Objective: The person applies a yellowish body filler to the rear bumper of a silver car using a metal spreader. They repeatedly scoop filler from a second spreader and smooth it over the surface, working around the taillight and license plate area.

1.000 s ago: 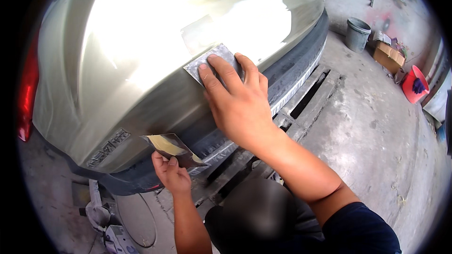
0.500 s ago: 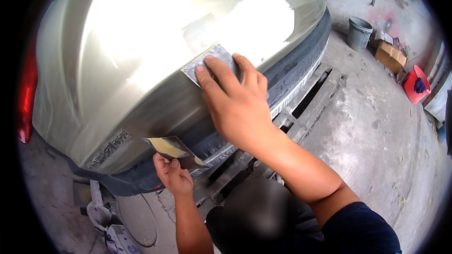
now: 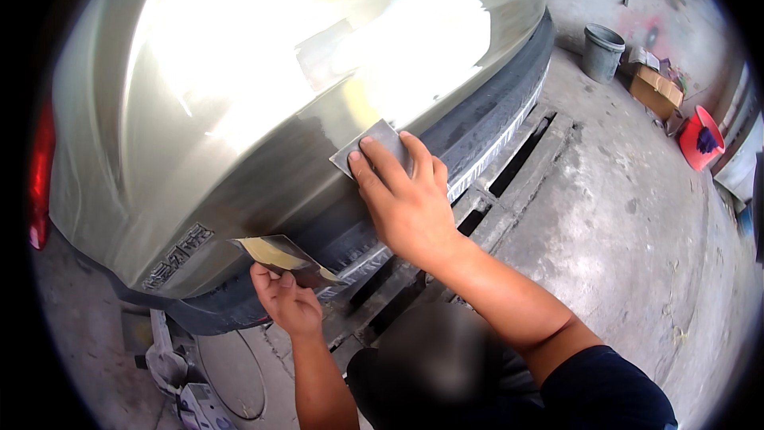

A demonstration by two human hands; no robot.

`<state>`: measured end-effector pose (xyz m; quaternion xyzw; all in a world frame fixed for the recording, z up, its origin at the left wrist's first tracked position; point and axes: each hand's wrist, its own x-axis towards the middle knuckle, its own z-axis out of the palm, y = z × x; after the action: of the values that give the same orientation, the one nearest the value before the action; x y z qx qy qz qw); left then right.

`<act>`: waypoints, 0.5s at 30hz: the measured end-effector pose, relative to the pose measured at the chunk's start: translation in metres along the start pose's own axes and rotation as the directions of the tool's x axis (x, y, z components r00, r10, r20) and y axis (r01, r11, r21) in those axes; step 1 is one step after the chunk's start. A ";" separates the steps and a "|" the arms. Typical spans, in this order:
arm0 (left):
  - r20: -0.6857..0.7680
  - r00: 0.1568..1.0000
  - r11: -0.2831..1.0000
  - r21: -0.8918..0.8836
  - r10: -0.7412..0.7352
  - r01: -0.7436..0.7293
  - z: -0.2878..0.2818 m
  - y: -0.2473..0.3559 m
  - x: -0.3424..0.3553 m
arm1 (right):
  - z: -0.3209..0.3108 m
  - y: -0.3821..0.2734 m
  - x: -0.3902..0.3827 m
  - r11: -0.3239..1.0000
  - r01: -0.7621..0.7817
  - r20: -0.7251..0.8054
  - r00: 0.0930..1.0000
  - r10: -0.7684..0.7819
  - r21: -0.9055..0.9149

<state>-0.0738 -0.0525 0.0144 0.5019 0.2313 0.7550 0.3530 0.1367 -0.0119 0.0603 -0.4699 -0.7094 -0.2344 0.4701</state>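
My right hand grips a thin grey putty spreader, fingers spread over its face. Its upper edge lies against or very close to the lower part of the pale gold car panel. Just above the spreader a pale yellow smear of putty shows on the paint. Lower left, my left hand pinches a thin dark flat plate by its near edge, thumb on top. A mound of yellowish putty lies on that plate, beside the bumper.
Below the panel runs the black bumper, with a slotted floor channel beneath it. A red tail light is at far left. Along the right wall stand a grey bucket, a cardboard box and a red bucket.
My right hand has drawn the spreader down toward the bumper, uncovering the yellow smear above it. My left hand holds the putty plate in nearly the same place. The view has shifted slightly.
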 end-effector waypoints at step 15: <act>-0.014 0.993 0.979 -0.166 -0.120 0.116 0.045 0.040 -0.020 | -0.084 -0.002 -0.009 0.864 -0.069 0.143 0.990 -0.004 0.498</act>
<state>-0.0398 -0.0937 0.0478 0.4470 0.2017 0.7553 0.4348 0.1732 -0.0821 0.0902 -0.3586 -0.7690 -0.0006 0.5293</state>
